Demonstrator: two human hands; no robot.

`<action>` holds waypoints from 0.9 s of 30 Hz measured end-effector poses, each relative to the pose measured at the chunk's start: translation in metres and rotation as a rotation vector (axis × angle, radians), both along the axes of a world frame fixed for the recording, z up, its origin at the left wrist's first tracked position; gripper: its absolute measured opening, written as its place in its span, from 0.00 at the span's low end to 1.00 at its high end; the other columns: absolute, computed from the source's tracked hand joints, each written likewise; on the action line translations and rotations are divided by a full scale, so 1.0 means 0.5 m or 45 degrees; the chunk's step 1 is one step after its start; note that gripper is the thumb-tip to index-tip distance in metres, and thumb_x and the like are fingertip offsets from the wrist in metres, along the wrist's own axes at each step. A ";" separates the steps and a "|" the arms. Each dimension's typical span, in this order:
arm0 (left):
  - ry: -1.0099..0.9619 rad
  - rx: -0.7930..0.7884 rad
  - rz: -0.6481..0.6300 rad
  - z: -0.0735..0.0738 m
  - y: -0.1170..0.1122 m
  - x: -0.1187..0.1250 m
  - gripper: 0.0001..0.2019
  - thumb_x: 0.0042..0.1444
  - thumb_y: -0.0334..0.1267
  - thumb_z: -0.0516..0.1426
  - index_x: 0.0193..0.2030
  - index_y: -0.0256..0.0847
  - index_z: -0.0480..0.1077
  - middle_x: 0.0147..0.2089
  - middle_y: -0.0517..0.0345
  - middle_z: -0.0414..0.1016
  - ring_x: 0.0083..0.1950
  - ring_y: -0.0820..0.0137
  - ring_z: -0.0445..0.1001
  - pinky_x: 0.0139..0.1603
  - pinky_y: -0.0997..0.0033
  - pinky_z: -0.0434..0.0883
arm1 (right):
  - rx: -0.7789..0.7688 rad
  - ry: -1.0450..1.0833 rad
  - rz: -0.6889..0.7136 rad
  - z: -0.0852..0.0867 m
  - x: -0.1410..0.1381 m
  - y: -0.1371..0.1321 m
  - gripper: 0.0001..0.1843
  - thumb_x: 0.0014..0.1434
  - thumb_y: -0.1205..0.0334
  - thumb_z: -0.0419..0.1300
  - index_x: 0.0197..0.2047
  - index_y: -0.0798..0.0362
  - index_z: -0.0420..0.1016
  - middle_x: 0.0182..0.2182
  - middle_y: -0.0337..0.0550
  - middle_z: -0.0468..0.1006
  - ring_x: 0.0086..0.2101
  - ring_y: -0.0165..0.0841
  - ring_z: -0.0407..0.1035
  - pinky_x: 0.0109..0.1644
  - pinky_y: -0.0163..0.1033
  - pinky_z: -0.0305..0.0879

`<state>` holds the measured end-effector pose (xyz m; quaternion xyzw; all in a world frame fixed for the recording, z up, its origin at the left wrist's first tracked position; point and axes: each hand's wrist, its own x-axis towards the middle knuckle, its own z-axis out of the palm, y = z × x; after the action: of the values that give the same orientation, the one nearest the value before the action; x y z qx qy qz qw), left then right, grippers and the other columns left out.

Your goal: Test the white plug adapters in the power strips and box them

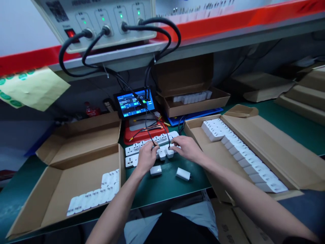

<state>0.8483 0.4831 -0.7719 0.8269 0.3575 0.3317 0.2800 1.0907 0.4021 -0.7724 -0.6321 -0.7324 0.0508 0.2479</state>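
My left hand (146,158) is closed, its fingertips pinching the lower end of a thin black cable (149,134) over the white power strips. My right hand (187,147) is closed as well, fingers at the end of a second black cable (168,135), where it meets a white charger. White chargers (161,155) are plugged into the near power strip (129,162); a second power strip (130,149) lies behind it. Two loose items rest on the green table: a white charger (155,170) below my left hand and another charger with prongs (183,174).
An open cardboard box (57,179) with white chargers stands left; another box (203,130) holds rows of them at right. Behind are a lit screen (135,103), a red tray (127,134) and a smaller box (175,110). Cables hang from a tester (109,37) on the shelf.
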 end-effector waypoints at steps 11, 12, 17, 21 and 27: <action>-0.279 -0.361 0.027 0.008 -0.022 -0.057 0.09 0.68 0.42 0.60 0.37 0.44 0.78 0.37 0.55 0.84 0.38 0.63 0.81 0.43 0.66 0.76 | -0.316 -0.551 0.062 0.023 -0.156 -0.014 0.37 0.65 0.75 0.60 0.76 0.50 0.67 0.70 0.64 0.77 0.40 0.44 0.85 0.41 0.44 0.77; -0.300 -0.392 0.021 0.007 -0.025 -0.064 0.09 0.67 0.42 0.61 0.37 0.44 0.78 0.37 0.55 0.84 0.39 0.63 0.81 0.42 0.66 0.76 | -0.345 -0.586 0.041 0.024 -0.165 -0.006 0.41 0.64 0.77 0.60 0.78 0.51 0.64 0.71 0.66 0.76 0.41 0.45 0.86 0.42 0.45 0.78; -0.462 -0.560 0.042 0.001 -0.040 -0.086 0.11 0.66 0.47 0.65 0.39 0.42 0.81 0.38 0.54 0.84 0.40 0.64 0.79 0.41 0.68 0.75 | -0.404 -0.466 0.036 0.039 -0.165 0.014 0.32 0.67 0.72 0.62 0.73 0.53 0.68 0.62 0.64 0.82 0.48 0.51 0.86 0.48 0.49 0.81; -0.790 -0.722 0.164 0.010 -0.060 -0.075 0.15 0.65 0.52 0.68 0.43 0.41 0.83 0.46 0.51 0.86 0.45 0.65 0.80 0.45 0.69 0.77 | -0.144 -0.170 0.105 0.064 -0.151 -0.018 0.33 0.67 0.65 0.67 0.73 0.49 0.68 0.67 0.59 0.79 0.60 0.52 0.80 0.59 0.52 0.80; -1.272 -1.225 0.113 0.046 -0.118 -0.030 0.23 0.57 0.56 0.76 0.46 0.43 0.77 0.43 0.58 0.84 0.42 0.67 0.84 0.49 0.67 0.81 | 0.251 0.254 0.323 0.077 -0.192 -0.097 0.43 0.64 0.67 0.66 0.79 0.43 0.60 0.66 0.55 0.79 0.63 0.50 0.77 0.65 0.56 0.80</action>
<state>0.8334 0.4242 -0.7490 0.3437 0.3265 0.4883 0.7327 0.9946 0.3535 -0.7338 -0.4991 -0.7796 0.0720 0.3715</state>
